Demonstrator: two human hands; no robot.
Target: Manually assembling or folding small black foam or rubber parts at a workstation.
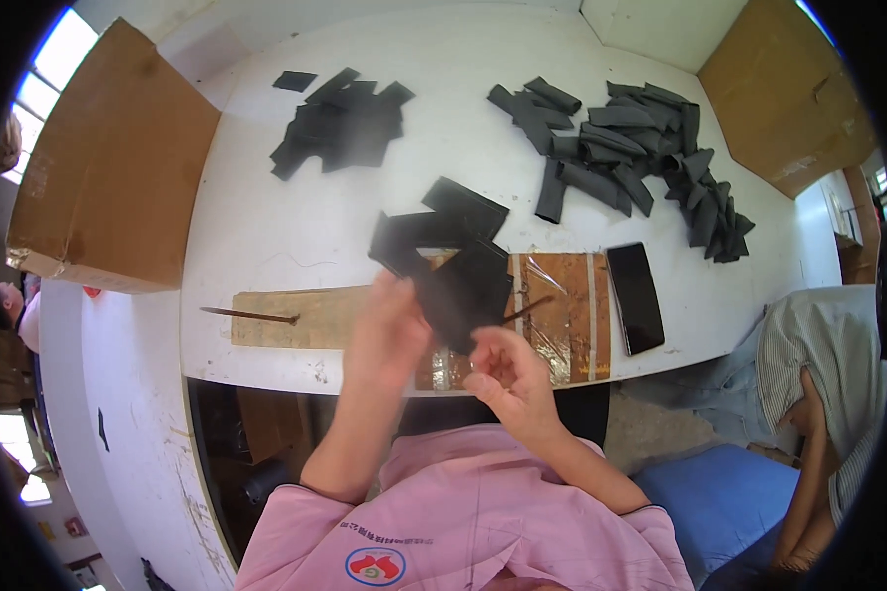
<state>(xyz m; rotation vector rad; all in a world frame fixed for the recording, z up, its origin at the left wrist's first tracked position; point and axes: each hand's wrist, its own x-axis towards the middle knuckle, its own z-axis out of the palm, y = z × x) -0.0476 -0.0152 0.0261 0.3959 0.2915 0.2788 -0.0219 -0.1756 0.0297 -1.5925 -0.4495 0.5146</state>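
In front of me a flat black fabric piece (460, 295) is held up over the work strip, slightly blurred. My left hand (392, 325), also blurred, is closed at its left edge. My right hand (514, 382) has curled fingers, with the fingertips pinching its lower corner. Just beyond lie other loose black pieces (466, 209), partly overlapping it. Below is a brown board (572, 315) covered with clear tape. A thin brown stick-like tool (532, 307) rests on that board, its left end hidden behind the piece.
A pile of flat black pieces (340, 128) lies far left; many rolled black pieces (611, 148) lie far right. A phone (636, 298), a cardboard strip (306, 310) and a thin pointed tool (251, 315) are nearer. Cardboard boxes (118, 158) flank the table. Another person (818, 355) sits right.
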